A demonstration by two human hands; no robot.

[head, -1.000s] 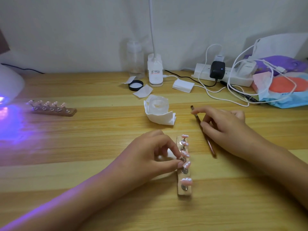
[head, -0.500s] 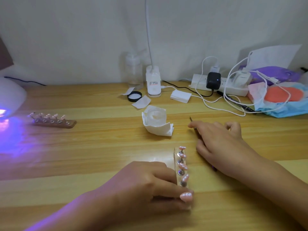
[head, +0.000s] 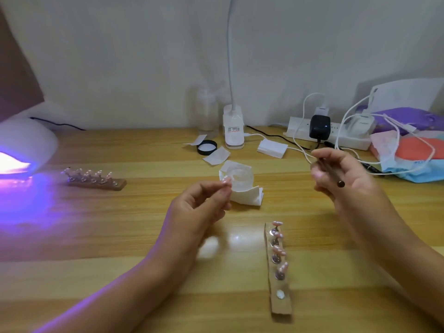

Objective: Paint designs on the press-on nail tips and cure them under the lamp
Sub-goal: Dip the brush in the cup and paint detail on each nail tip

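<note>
Wooden table [head: 120,236], pale grain. Left hand [head: 199,207]: raised, thumb and forefinger pinching one pink nail tip [head: 226,180] in front of a clear jar [head: 240,179]. Right hand [head: 341,179]: raised, fingers curled round a thin brush [head: 330,171]. Holder strip [head: 280,306]: flat between the forearms, four pink tips on stands, nearest seat showing only a pale disc. Second strip [head: 96,181]: far left, near the glowing violet lamp [head: 24,145].
</note>
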